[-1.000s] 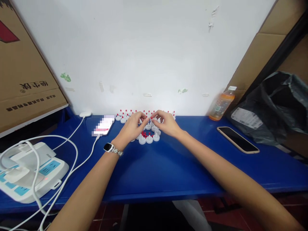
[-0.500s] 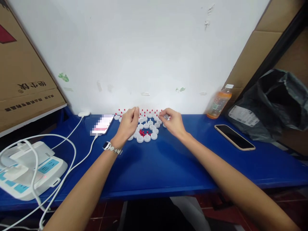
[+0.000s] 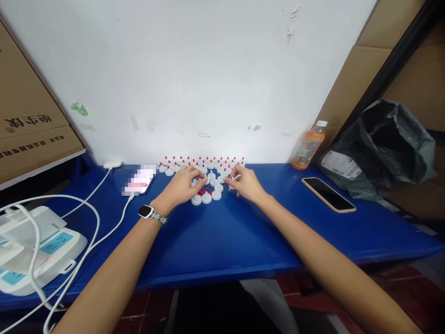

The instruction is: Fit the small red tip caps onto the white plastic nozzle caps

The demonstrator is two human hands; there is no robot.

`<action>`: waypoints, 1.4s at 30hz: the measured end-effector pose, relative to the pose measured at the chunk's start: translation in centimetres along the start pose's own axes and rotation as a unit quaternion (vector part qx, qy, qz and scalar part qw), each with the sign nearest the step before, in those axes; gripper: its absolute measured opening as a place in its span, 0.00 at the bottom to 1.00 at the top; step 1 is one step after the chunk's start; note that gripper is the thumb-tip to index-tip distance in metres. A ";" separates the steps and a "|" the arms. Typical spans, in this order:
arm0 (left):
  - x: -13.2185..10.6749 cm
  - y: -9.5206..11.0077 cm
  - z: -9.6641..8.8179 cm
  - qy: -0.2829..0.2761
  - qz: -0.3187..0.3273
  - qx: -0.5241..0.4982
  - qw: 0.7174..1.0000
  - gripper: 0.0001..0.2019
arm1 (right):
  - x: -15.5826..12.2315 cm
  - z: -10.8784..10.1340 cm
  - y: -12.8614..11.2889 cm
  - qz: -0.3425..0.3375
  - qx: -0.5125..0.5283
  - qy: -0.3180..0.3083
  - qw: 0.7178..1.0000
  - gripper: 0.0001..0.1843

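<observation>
On a blue surface (image 3: pixel 208 246), white nozzle caps (image 3: pixel 206 198) are grouped near the middle of the far edge, which meets a white wall (image 3: pixel 194 83). Red-tipped caps (image 3: pixel 169 170) are lined up along that edge; nearer the front edge, small loose red tips (image 3: pixel 207 190) are partly ringed by plain ones.

The caps look like light, stiff plastic, probably smooth and hard to break, though easily knocked over. They would best be taken by the broad round base, with the nozzle left free. The red tips, tiny and likely to roll, would need a fingertip pinch at the sides.

Both forearms are stretched in from the front edge, palms turned inward and down. The left hand (image 3: pixel 182 183) is arched over the cluster's left side, thumb and forefinger brought close together; whether anything is held cannot be told. By the right hand (image 3: pixel 248 183), at the cluster's right side, a white cap (image 3: pixel 235 177) seems pinched between curled fingers, mostly hidden.
</observation>
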State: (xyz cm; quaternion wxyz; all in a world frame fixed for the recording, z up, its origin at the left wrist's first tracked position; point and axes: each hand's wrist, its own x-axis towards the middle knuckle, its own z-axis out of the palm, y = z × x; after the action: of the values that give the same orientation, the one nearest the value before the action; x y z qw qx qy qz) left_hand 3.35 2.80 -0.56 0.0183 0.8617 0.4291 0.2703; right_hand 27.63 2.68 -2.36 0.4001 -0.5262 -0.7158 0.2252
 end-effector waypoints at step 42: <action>0.1 -0.4 -1.2 0.055 -0.015 -0.034 0.998 0.14 | 6.1 1.2 0.9 -0.065 -0.166 -0.073 0.981 0.05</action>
State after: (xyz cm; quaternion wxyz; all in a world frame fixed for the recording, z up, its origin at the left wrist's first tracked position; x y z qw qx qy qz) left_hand 2.53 2.85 0.38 0.0279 0.8382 0.4327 0.3309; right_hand 26.47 8.79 -1.68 0.2669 -0.5201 -0.8032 0.1147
